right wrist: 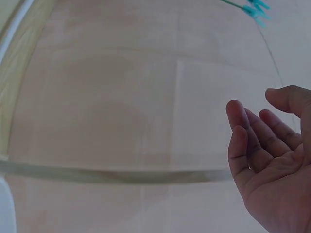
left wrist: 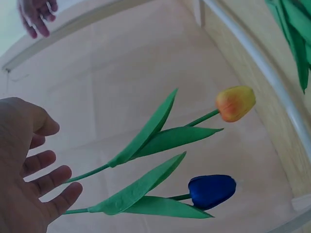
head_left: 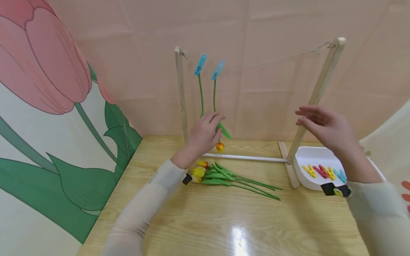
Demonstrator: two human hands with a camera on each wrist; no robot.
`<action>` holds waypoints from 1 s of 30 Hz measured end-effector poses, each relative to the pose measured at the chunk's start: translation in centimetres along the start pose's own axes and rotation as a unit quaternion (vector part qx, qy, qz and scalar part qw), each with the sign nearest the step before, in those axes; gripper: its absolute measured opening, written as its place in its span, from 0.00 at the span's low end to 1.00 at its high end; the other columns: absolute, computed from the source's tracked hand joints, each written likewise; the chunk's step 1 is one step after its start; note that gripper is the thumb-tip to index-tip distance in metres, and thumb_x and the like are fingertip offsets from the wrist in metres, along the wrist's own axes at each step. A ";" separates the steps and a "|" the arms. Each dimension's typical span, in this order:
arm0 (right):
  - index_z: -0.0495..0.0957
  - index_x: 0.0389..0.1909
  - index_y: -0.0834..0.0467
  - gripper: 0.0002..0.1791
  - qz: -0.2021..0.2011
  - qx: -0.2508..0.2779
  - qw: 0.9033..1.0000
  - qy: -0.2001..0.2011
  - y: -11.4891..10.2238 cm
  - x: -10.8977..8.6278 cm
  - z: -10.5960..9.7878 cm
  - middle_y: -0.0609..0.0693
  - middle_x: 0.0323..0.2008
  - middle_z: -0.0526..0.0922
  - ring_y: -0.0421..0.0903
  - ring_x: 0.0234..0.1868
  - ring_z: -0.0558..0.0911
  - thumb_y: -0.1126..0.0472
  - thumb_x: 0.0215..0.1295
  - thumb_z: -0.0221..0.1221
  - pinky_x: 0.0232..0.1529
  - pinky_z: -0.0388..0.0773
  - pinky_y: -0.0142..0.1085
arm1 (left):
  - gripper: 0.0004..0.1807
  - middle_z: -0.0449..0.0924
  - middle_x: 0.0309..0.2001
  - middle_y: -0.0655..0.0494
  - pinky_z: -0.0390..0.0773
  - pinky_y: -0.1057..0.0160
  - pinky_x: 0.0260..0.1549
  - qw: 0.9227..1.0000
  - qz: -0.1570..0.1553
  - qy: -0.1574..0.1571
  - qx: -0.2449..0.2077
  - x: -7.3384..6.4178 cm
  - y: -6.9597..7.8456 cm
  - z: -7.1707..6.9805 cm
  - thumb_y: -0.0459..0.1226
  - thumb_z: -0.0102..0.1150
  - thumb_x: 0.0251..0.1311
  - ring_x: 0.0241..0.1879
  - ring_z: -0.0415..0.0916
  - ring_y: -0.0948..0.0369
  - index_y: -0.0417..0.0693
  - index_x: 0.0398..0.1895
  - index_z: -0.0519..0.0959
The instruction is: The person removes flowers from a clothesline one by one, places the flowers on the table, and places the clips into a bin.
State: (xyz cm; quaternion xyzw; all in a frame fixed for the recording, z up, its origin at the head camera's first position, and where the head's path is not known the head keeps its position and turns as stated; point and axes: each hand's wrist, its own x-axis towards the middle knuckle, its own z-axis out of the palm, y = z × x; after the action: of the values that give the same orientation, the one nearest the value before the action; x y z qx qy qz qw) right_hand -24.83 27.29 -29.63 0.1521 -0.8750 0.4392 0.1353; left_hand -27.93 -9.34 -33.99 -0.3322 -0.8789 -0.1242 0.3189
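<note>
Two artificial tulips hang head-down from a string [head_left: 272, 61], each stem held by a blue clothespin [head_left: 200, 65]. One bloom is an orange-yellow tulip [left wrist: 235, 104]; the other is a blue tulip [left wrist: 212, 191], hidden behind the hand in the head view. My left hand [head_left: 205, 133] is in front of these stems, fingers loosely bent and gripping nothing; whether it touches a stem I cannot tell. Over by the right post, my right hand [head_left: 330, 126] hovers in the air with thumb and fingers apart, holding nothing.
Several tulips [head_left: 224, 176] lie on the wooden table [head_left: 198, 220] below the rack's white crossbar [head_left: 246, 157]. Wooden posts [head_left: 321, 85] carry the string. At right, a white tray [head_left: 315, 153] contains yellow, red and blue clothespins [head_left: 323, 171].
</note>
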 end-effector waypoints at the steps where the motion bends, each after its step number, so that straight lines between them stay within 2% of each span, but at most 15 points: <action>1: 0.74 0.66 0.59 0.24 -0.003 0.007 1.000 0.000 -0.4 0.2 0.1 0.26 0.48 0.81 0.24 0.44 0.82 0.56 0.72 0.61 0.42 0.75 0.14 | 0.20 0.77 0.59 0.44 0.77 0.60 0.60 1.000 -0.003 0.005 -0.003 0.1 -0.1 -0.1 0.33 0.59 0.67 0.59 0.75 0.50 0.40 0.61 0.76; 5: 0.75 0.64 0.59 0.22 -0.030 0.028 0.999 0.010 -2.2 1.3 0.7 0.29 0.46 0.83 0.27 0.42 0.83 0.60 0.72 0.61 0.42 0.76 0.15 | 0.21 0.75 0.59 0.43 0.81 0.61 0.52 0.999 -0.023 0.024 -0.017 0.5 -0.4 -0.5 0.32 0.59 0.66 0.56 0.75 0.50 0.38 0.62 0.74; 9: 0.78 0.62 0.60 0.20 -0.066 0.054 0.996 0.027 -4.0 2.5 1.2 0.31 0.45 0.84 0.30 0.41 0.84 0.66 0.70 0.61 0.41 0.77 0.17 | 0.24 0.74 0.61 0.42 0.83 0.60 0.47 0.997 -0.049 0.040 -0.035 1.1 -0.6 -0.9 0.31 0.60 0.65 0.58 0.74 0.49 0.37 0.64 0.72; 14: 0.77 0.62 0.61 0.20 -0.076 0.081 0.993 0.034 -5.9 3.7 1.8 0.35 0.49 0.84 0.33 0.42 0.84 0.65 0.71 0.61 0.44 0.77 0.17 | 0.25 0.74 0.61 0.42 0.84 0.62 0.37 0.995 -0.070 0.055 -0.044 2.0 -0.8 -1.2 0.30 0.60 0.64 0.61 0.74 0.49 0.37 0.64 0.70; 17: 0.77 0.63 0.60 0.20 -0.073 0.095 0.992 0.036 -6.9 4.3 2.1 0.38 0.51 0.84 0.35 0.43 0.85 0.63 0.71 0.61 0.45 0.78 0.18 | 0.26 0.74 0.61 0.41 0.84 0.62 0.38 0.994 -0.075 0.060 -0.053 2.3 -1.0 -1.4 0.29 0.60 0.64 0.61 0.74 0.49 0.36 0.65 0.70; 21: 0.78 0.61 0.59 0.19 -0.067 0.127 0.988 0.050 -8.2 5.4 2.6 0.41 0.51 0.85 0.38 0.41 0.85 0.61 0.71 0.62 0.43 0.79 0.21 | 0.27 0.72 0.63 0.39 0.80 0.59 0.54 0.992 -0.082 0.064 -0.069 2.9 -1.2 -1.5 0.29 0.59 0.65 0.63 0.72 0.48 0.33 0.66 0.67; 24: 0.80 0.58 0.61 0.17 -0.073 0.199 0.976 0.056 -9.2 6.3 3.2 0.44 0.49 0.86 0.40 0.39 0.85 0.64 0.69 0.63 0.40 0.80 0.24 | 0.27 0.73 0.62 0.39 0.79 0.59 0.55 0.990 -0.094 0.065 -0.081 3.3 -1.4 -1.6 0.29 0.58 0.66 0.59 0.74 0.49 0.32 0.68 0.66; 27: 0.82 0.53 0.64 0.14 -0.094 0.280 0.954 0.061 -9.9 7.2 4.1 0.48 0.46 0.87 0.42 0.36 0.85 0.68 0.67 0.63 0.36 0.80 0.26 | 0.28 0.73 0.62 0.39 0.81 0.60 0.49 0.988 -0.112 0.061 -0.091 3.8 -1.4 -1.8 0.30 0.58 0.67 0.55 0.75 0.50 0.32 0.69 0.64; 28: 0.82 0.52 0.64 0.14 -0.100 0.296 0.948 0.062 -10.2 7.5 4.4 0.49 0.45 0.87 0.42 0.36 0.85 0.69 0.66 0.64 0.35 0.80 0.26 | 0.29 0.73 0.62 0.39 0.81 0.60 0.49 0.986 -0.119 0.060 -0.097 3.9 -1.5 -1.8 0.30 0.58 0.67 0.54 0.76 0.50 0.32 0.69 0.64; 30: 0.83 0.51 0.64 0.13 -0.106 0.307 0.943 0.066 -10.6 8.0 4.9 0.49 0.45 0.87 0.42 0.35 0.85 0.70 0.65 0.64 0.35 0.80 0.26 | 0.29 0.72 0.63 0.38 0.81 0.61 0.51 0.983 -0.133 0.059 -0.110 4.2 -1.4 -1.8 0.30 0.58 0.67 0.56 0.77 0.50 0.32 0.70 0.63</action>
State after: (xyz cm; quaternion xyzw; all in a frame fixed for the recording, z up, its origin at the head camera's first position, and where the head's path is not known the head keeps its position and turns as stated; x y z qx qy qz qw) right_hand -28.63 16.08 -21.78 0.2493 -0.6655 0.6787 0.1852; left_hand -30.44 -9.06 -29.88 -0.2374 -0.8760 -0.2811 0.3119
